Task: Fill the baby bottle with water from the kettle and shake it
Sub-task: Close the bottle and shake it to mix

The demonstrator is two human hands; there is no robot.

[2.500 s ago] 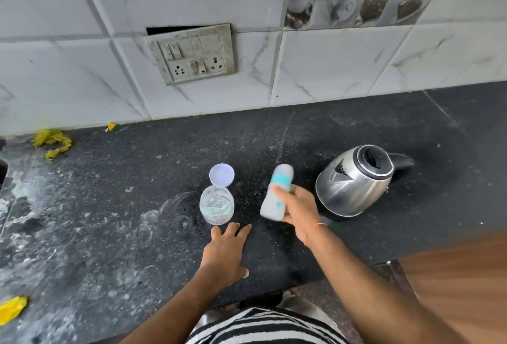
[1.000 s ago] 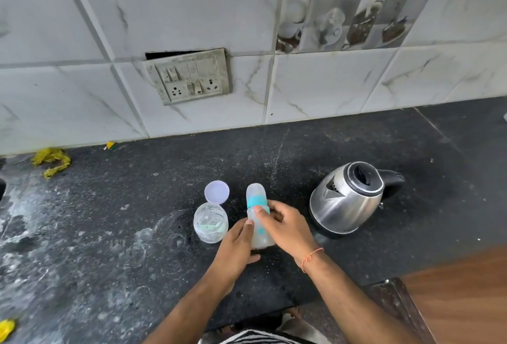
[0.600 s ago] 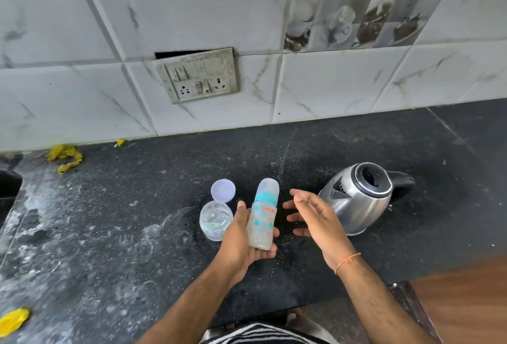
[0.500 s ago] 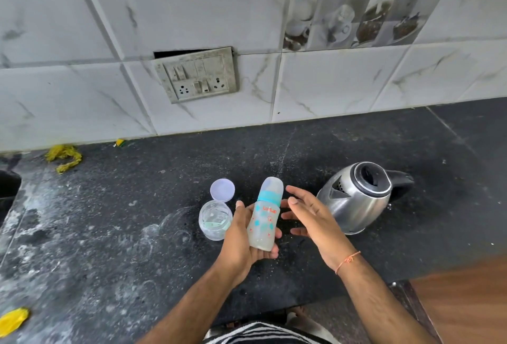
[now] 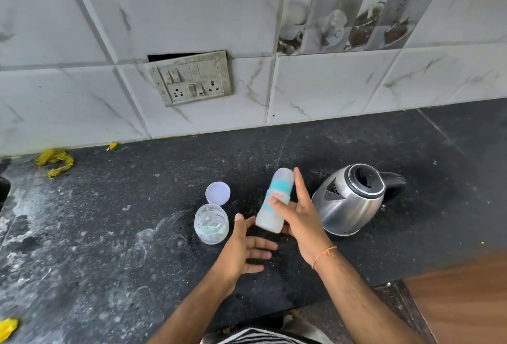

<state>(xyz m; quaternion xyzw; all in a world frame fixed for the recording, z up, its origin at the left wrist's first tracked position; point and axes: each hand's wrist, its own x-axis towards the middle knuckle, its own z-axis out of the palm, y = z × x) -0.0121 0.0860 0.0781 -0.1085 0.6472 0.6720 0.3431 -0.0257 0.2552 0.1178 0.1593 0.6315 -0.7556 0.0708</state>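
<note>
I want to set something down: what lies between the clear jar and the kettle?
In the head view, the baby bottle and both hands fill that stretch between the clear jar and kettle: right hand against the bottle, left hand open below it.
</note>
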